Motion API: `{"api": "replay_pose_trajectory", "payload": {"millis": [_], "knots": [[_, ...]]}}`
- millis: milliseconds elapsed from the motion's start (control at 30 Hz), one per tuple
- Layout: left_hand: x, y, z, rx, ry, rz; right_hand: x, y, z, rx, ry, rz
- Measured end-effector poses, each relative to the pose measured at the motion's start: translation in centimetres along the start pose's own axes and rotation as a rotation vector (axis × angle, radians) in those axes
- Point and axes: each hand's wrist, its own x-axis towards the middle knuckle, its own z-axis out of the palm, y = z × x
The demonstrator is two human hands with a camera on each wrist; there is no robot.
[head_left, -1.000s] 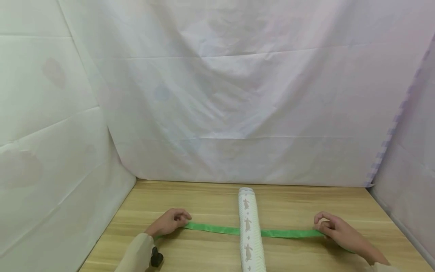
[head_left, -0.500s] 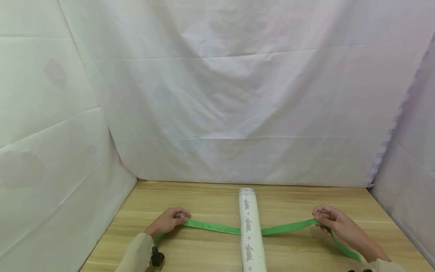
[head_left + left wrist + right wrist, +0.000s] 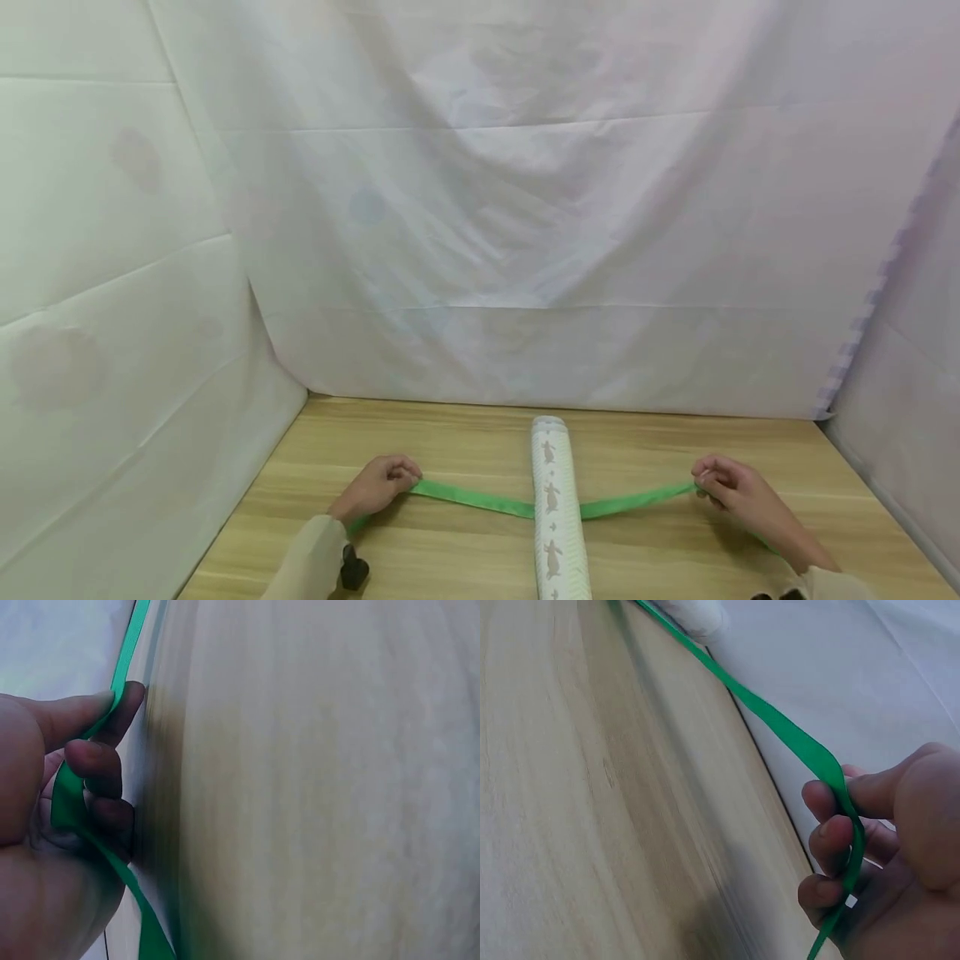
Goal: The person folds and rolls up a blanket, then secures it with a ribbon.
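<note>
A green ribbon (image 3: 480, 500) runs from hand to hand, its middle passing beneath a long white roll (image 3: 553, 508) printed with brown animal figures. My left hand (image 3: 381, 483) pinches the ribbon between thumb and forefinger, left of the roll; in the left wrist view the slack winds through the palm and trails down. On the other side, my right hand (image 3: 738, 492) pinches the opposite stretch, lifted above the table. The right wrist view shows that ribbon (image 3: 780, 727) sloping up from the roll to the fingers, with its tail hanging past the palm. The roll's near end is cut off.
The wood-grain table (image 3: 450, 567) lies under everything. White cloth (image 3: 510, 208) hangs behind it, with more cloth walls at left and right. A small black object (image 3: 354, 569) sits by the left sleeve (image 3: 309, 554).
My right hand has raised its side of the ribbon off the table, so it now slopes up from the roll. The left hand has barely moved, and the roll lies as before.
</note>
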Motion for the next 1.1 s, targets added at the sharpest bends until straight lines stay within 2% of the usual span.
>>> {"api": "replay_pose_trajectory", "payload": {"millis": [100,200,300,400,500,633,800,1000,1100], "knots": [[0.0,0.1,0.1,-0.012,0.015,-0.016,0.4,-0.2,0.4,-0.072,0.063,0.063],[-0.1,0.4,0.2,-0.021,0.026,-0.035,0.7,-0.7,0.4,-0.111,0.079,0.108],[-0.2,0.6,0.2,-0.029,0.04,-0.049,1.1,-1.7,0.2,-0.133,0.064,0.135],[-0.2,0.7,0.2,-0.031,0.048,-0.054,1.5,-3.1,-0.3,-0.142,0.027,0.115],[-0.2,0.7,0.2,-0.036,0.045,-0.057,1.9,-5.0,-0.5,-0.077,-0.012,0.1],[-0.1,0.4,0.1,-0.042,0.032,-0.071,2.3,-8.0,0.0,0.047,-0.068,0.051],[-0.1,0.3,0.0,-0.067,0.02,-0.088,2.8,-11.4,1.5,0.154,-0.164,-0.088],[-0.2,0.5,-0.1,-0.098,0.01,-0.09,3.8,-14.9,4.0,0.187,-0.284,-0.215],[-0.3,0.7,-0.1,-0.113,0.006,-0.088,4.4,-16.1,5.7,0.167,-0.321,-0.236]]}}
